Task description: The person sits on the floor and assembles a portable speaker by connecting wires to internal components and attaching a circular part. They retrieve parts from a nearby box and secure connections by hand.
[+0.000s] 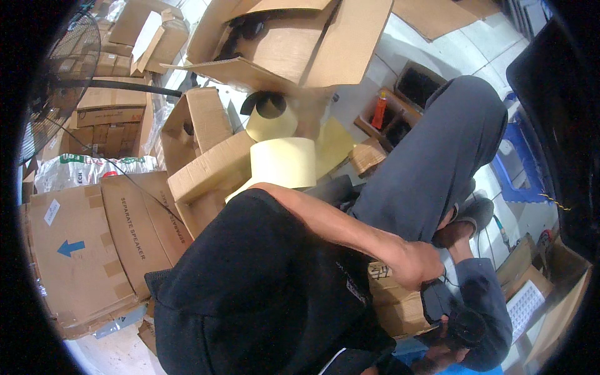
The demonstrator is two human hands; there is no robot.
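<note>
My left hand [417, 265] is closed in a fist in front of my bent legs. A light grey piece [449, 267] shows at its fingers, and its kind cannot be made out. Just below the fist is a dark grey object [436, 301], and beside that a black round part [468, 326]; whether these two are joined is unclear. Lower down, my right hand [445, 356] curls around the edge of the black round part, its fingers partly in shadow. A cardboard box [400, 306] lies beneath both hands, close against my black shirt.
Rolls of pale yellow material [283, 162] stand beside open cartons [212, 169]. A large open carton [350, 44] is at the top. Stacked boxes [87, 250] and a fan [72, 75] are at left. A tray with an orange tube [379, 111] and a blue crate [522, 159] lie right.
</note>
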